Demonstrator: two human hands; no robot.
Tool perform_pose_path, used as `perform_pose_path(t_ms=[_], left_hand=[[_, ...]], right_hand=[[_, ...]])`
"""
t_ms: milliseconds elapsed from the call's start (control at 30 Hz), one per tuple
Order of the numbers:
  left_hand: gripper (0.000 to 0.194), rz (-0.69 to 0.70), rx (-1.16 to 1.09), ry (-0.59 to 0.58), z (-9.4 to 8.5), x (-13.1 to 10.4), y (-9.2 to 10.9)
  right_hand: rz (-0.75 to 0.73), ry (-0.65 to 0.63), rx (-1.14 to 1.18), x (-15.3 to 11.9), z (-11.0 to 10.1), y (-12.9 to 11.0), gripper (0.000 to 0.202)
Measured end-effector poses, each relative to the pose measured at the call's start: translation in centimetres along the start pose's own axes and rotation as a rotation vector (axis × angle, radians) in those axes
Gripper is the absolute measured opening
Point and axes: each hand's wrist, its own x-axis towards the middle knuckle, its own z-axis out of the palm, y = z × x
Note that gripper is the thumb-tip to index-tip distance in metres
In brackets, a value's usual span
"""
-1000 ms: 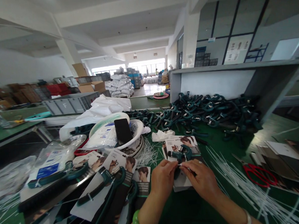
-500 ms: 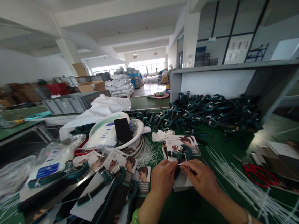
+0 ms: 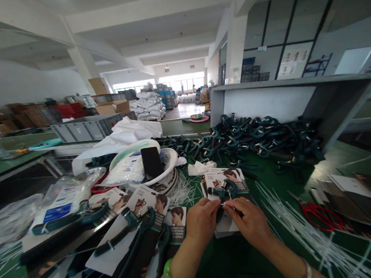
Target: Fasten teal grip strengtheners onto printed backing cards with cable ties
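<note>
Green tool [image 3: 220, 192] on printed card [image 3: 212, 177], between and beyond left hand [image 3: 201, 220] and right hand [image 3: 251, 220], both pinching white tie [image 3: 223, 204]

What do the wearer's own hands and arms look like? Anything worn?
Left hand: ungloved, with a thick, rounded, glossy green bangle at the wrist. Right hand: ungloved, slim silver-coloured bangle, apparently a ring. Both arms sleeveless as far as visible.

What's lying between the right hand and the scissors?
White ties lie spread there, between the right hand and the scissors, in the head view.
</note>
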Motion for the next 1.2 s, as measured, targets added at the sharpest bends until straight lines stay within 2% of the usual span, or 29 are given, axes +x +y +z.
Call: perform_pose_path(t_ms=[233, 533, 667, 800, 1000, 1133, 1200], left_hand=[[0.025, -0.027, 0.019, 0.003, -0.2, 0.2, 0.1], [0.026, 0.022, 0.009, 0.003, -0.1, 0.1, 0.1], [0.025, 0.027, -0.092, -0.002, 0.0, 0.3, -0.1], [0.022, -0.011, -0.297, 0.011, 0.0, 0.3, -0.7], [0.015, -0.063, -0.461, 0.044, 0.2, 0.1, -0.4], [0.014, -0.066, -0.475, 0.035, 0.4, 0.3, -0.1], [0.013, -0.050, -0.492, 0.013, 0.5, 0.4, -0.1]], right_hand=[[0.009, 0.006, 0.017, -0.1, 0.0, 0.0, 0.025], [0.007, -0.028, 0.002, 0.1, 0.0, 0.0, 0.023], [0.002, -0.066, -0.037, 0.4, -0.3, -0.1, 0.024], [-0.007, -0.139, -0.054, 0.8, -0.5, -0.1, 0.022], [-0.025, -0.140, -0.025, 1.0, -0.7, -0.1, 0.024], [0.043, -0.200, 0.128, 1.0, -1.2, 0.5, 0.021], [0.054, -0.189, 0.216, 0.9, -1.3, 0.9, 0.023]])
